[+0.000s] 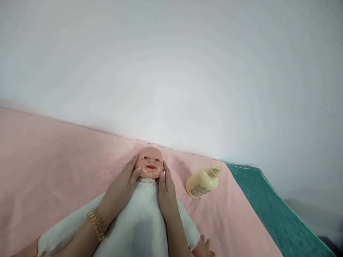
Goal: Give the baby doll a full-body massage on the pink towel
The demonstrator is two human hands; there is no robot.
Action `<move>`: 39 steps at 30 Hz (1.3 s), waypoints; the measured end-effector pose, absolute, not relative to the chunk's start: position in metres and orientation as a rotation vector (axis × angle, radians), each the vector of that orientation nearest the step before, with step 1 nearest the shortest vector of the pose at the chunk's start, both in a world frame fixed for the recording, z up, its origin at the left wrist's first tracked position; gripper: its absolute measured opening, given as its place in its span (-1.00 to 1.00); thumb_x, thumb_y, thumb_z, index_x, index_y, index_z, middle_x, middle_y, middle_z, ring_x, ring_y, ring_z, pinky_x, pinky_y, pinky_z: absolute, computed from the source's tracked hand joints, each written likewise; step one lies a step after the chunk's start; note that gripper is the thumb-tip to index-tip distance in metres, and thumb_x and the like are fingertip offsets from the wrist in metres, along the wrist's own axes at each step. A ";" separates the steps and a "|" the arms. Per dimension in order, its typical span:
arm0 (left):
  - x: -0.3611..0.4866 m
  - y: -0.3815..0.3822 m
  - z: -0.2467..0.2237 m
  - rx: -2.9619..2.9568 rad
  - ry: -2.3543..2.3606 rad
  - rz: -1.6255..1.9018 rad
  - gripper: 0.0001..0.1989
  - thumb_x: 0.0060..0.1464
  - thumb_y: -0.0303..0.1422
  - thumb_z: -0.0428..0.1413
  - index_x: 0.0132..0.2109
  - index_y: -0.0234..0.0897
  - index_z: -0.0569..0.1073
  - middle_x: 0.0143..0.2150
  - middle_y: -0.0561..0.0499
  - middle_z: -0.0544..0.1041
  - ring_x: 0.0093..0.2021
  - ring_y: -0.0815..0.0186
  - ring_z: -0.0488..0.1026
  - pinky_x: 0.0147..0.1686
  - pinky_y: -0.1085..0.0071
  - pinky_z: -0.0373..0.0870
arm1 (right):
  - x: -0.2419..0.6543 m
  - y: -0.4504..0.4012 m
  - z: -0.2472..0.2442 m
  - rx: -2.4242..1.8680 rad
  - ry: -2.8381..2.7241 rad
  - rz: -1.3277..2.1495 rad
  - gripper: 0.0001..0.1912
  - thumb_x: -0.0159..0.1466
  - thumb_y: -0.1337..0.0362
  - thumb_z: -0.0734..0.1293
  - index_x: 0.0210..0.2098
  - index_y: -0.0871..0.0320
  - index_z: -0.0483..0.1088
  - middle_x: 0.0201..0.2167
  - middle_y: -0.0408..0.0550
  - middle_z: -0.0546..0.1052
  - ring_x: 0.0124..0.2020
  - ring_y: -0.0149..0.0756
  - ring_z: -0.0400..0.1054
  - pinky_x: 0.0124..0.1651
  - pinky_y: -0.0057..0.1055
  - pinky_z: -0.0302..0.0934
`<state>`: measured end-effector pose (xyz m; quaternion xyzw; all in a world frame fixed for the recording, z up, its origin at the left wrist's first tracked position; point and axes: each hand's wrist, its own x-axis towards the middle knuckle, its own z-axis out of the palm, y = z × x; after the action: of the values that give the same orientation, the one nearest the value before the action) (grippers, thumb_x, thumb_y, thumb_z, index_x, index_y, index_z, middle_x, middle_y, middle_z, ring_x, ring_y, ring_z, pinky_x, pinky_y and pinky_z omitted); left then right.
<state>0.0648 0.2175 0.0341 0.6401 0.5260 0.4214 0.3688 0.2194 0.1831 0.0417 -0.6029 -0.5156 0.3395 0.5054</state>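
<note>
A baby doll (142, 214) in a white outfit lies on its back, head toward the wall. My left hand (125, 182) cups one side of the doll's head, its thumb on the cheek near the mouth. Against the other cheek and jaw rests my right hand (166, 187), fingers pointing up toward the ear. Together the two palms hold the head (150, 151) between them. A gold bracelet (97, 225) circles my left wrist. To the right of the doll, a pale yellow pump bottle (202, 182) stands apart from both hands.
Under the doll spreads a pink cloth (53, 171). Beyond its right edge shows a green surface (276, 207). A plain white wall (171, 71) rises directly behind the doll's head. One doll hand (205, 248) sticks out at the lower right.
</note>
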 end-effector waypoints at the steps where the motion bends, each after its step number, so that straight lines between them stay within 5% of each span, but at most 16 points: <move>1: 0.065 0.217 0.034 1.629 1.351 1.086 -0.35 0.32 0.00 -0.25 0.41 -0.23 0.11 0.42 -0.06 0.18 0.40 0.12 0.13 0.37 0.09 0.03 | 0.219 0.183 0.042 -1.451 -1.236 0.823 -0.29 0.39 -0.15 0.08 0.38 0.12 0.10 0.40 -0.03 0.16 0.42 -0.17 0.00 0.43 -0.11 -0.06; 9: 0.064 0.215 0.040 1.620 1.321 1.075 -0.29 0.24 0.00 -0.05 0.43 -0.17 0.07 0.39 -0.13 0.24 0.32 -0.02 0.26 0.25 0.02 0.24 | 0.218 0.181 0.045 -1.471 -1.221 0.845 -0.29 0.36 -0.12 0.19 0.39 0.06 0.08 0.40 -0.07 0.15 0.42 -0.13 0.01 0.42 -0.11 -0.02; 20: 0.064 0.222 0.031 1.589 1.237 1.088 -0.22 0.07 -0.07 0.18 0.38 -0.11 0.14 0.32 -0.14 0.34 0.21 -0.02 0.40 0.08 0.11 0.44 | 0.217 0.182 0.043 -1.406 -1.204 0.882 -0.21 0.26 0.06 0.37 0.39 0.09 0.05 0.32 0.02 0.28 0.28 -0.05 0.26 0.28 -0.11 0.21; 30: 0.062 0.217 0.037 1.629 1.324 1.057 -0.33 0.22 -0.05 -0.01 0.41 -0.11 0.10 0.37 -0.05 0.28 0.31 0.05 0.29 0.22 0.09 0.30 | 0.220 0.180 0.044 -1.459 -1.283 0.810 -0.33 0.39 0.01 0.19 0.40 0.12 0.04 0.40 -0.02 0.16 0.41 -0.15 0.04 0.41 -0.15 -0.01; 39: 0.062 0.221 0.028 1.630 1.342 1.082 -0.38 0.32 -0.02 -0.20 0.41 -0.14 0.11 0.42 0.00 0.19 0.39 0.12 0.15 0.35 0.09 0.09 | 0.219 0.182 0.041 -1.451 -1.266 0.783 -0.30 0.40 -0.12 0.09 0.38 0.16 0.09 0.37 0.04 0.21 0.38 -0.15 0.09 0.39 -0.15 0.04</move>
<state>0.0623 0.2206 0.0283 0.6368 0.5244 0.4226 0.3752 0.2191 0.1815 0.0415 -0.6019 -0.5249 0.3246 0.5068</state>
